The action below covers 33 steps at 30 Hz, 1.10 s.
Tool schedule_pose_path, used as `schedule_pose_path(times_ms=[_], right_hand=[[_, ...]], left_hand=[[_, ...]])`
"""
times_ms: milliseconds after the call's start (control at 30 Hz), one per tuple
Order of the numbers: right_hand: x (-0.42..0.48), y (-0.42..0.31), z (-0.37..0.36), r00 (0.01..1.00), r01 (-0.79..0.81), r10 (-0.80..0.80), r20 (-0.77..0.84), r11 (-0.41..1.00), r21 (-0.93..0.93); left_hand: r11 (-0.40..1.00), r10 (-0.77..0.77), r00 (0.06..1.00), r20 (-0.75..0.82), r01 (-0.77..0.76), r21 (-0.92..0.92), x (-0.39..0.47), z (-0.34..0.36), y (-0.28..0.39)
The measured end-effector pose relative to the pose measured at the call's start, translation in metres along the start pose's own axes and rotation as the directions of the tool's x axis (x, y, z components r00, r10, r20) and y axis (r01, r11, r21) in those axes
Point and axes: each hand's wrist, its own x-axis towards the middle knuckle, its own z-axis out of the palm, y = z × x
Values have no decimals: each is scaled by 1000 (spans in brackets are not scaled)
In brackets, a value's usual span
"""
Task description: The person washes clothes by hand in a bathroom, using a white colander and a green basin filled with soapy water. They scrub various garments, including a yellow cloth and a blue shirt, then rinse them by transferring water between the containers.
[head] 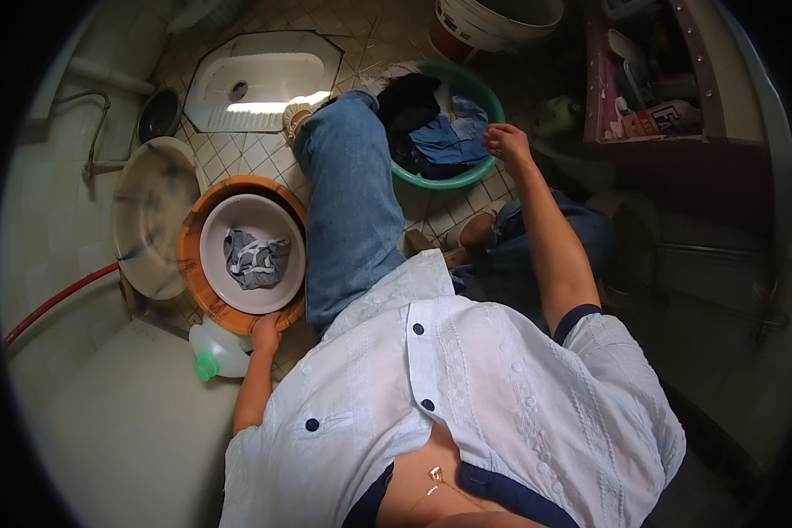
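Note:
My left hand (266,333) holds the near rim of an orange-brown basin (190,280). Inside that basin stands a smaller pale basin (214,228) with a crumpled grey cloth with white trim (257,259) in it. My right hand (507,144) is at the right rim of a green tub (494,105), its fingers slightly curled; whether it touches the rim I cannot tell. The tub holds dark cloth (406,109) and blue cloth (452,138) in a heap. My jeans-clad left leg comes between the two sets of basins.
A white squat toilet (277,59) is set in the tiled floor. A large stained basin (152,218) leans at the left wall by a red hose (59,300). A plastic jug with a green cap (228,350) lies nearby. A white bucket (482,30) stands beyond the tub, shelves (666,142) at right.

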Motion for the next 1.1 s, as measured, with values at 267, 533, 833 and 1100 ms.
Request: schedule_pose_path(times_ms=[267, 533, 833, 1100], right_hand=[[59, 124, -23, 953, -276, 190, -237, 866, -417], [141, 77, -8, 979, 9, -140, -151, 761, -649], [129, 112, 48, 960, 247, -237, 149, 464, -851], [136, 85, -3, 951, 310, -229, 210, 718, -623]], left_hand=[[957, -105, 976, 194, 152, -249, 47, -82, -41], [920, 108, 864, -492, -274, -279, 187, -333, 137], [793, 601, 757, -257, -606, 71, 434, -204, 331], [911, 374, 895, -242, -403, -85, 475, -93, 342]])
